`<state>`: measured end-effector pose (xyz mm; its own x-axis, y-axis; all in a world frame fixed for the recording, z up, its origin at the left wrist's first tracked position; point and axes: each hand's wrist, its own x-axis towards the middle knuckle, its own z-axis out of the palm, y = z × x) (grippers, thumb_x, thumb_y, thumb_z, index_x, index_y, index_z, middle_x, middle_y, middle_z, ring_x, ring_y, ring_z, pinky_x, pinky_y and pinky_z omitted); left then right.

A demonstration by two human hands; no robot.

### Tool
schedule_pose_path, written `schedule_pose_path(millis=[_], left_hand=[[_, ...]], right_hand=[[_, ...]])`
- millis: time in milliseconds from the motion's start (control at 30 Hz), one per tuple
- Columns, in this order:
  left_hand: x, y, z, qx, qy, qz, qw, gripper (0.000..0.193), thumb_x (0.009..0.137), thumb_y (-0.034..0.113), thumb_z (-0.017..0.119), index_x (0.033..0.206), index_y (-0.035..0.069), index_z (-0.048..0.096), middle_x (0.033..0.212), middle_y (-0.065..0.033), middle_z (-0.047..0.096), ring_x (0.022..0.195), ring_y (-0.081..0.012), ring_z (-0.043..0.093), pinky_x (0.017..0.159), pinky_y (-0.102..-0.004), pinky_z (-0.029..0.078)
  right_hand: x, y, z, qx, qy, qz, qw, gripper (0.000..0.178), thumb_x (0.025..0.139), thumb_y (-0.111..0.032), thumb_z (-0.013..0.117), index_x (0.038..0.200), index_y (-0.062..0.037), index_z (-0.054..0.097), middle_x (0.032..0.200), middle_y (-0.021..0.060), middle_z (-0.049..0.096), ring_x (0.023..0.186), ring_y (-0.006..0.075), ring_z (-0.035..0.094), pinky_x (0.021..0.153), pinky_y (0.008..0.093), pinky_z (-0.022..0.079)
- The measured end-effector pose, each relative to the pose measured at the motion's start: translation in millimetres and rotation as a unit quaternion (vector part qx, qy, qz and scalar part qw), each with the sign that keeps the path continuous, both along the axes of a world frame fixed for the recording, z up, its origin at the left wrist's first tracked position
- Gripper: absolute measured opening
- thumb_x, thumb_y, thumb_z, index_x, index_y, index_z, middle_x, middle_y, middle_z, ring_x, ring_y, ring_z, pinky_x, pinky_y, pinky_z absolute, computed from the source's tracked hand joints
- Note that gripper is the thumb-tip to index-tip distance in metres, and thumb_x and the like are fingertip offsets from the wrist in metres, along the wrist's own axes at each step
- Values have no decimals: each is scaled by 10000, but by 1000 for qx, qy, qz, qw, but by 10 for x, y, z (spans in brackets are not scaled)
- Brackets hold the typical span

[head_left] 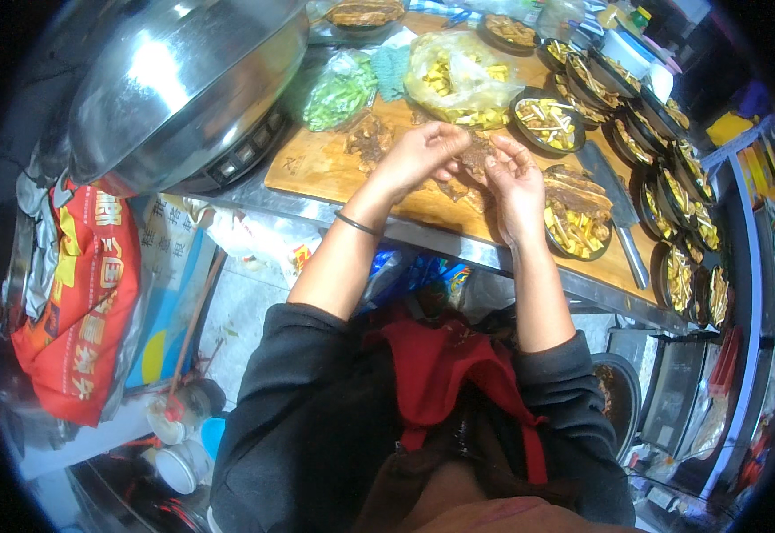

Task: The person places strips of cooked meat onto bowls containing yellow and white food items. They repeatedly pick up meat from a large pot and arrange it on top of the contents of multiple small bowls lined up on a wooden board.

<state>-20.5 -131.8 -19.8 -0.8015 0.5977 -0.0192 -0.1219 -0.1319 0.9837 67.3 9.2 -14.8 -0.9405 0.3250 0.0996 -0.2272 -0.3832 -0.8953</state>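
Note:
My left hand [427, 158] and my right hand [517, 182] are close together over a wooden cutting board [316, 169]. Between them is a dark brown piece of cooked meat [474, 157], pinched in the closed fingers of both. More brown meat pieces [369, 140] lie on the board left of my left hand. Just right of my right hand sits a black bowl [576, 256] with yellow chunks and sliced meat on top. Another black bowl [547, 124], holding pale sticks and yellow pieces, stands beyond it. A cleaver [623, 218] lies along the board's right side.
Many filled black bowls [685, 200] crowd the right side. Behind my hands lie a clear bag of yellow chunks [445, 80] and a bag of green vegetables [338, 93]. A large shiny metal dome [192, 89] stands at the left, above a red sack [85, 302].

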Motion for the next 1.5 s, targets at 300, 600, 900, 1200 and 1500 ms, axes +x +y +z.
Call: schedule_pose_path(millis=[300,600,900,1200,1500], left_hand=[[158,5,19,102,-9,-12,995,200,833,103,702,985,29,596,850,-25,636,729,-90,619,631,-206,518],[199,63,66,131,-60,-38,989,173,872,90,641,1002,30,543,862,-72,629,708,-148,655,619,-234,542],[245,7,203,100,4,10,995,240,898,57,575,1124,15,507,865,-113,646,675,-153,644,578,-281,561],[396,80,317,56,71,-3,996,242,840,4,655,1072,-10,590,883,-51,645,733,-95,612,640,-211,511],[640,740,422,70,91,-101,988,81,820,55,673,856,53,600,733,37,583,613,-7,495,509,-179,375]], right_hand=[[102,19,86,34,-10,10,999,385,829,40,630,1195,9,516,990,61,589,863,109,597,783,225,501],[101,136,42,98,-10,-66,993,161,875,-30,628,1032,-11,600,909,30,633,820,85,579,724,200,451],[129,101,-32,195,-2,-9,981,355,854,-35,531,1206,11,525,1096,106,586,846,88,574,728,224,462],[318,80,268,248,-77,-36,965,191,844,-114,682,968,-2,588,870,38,624,707,66,575,611,211,486],[822,721,418,335,-85,-163,924,177,800,-127,729,882,-14,621,701,-29,573,629,26,494,548,184,410]])
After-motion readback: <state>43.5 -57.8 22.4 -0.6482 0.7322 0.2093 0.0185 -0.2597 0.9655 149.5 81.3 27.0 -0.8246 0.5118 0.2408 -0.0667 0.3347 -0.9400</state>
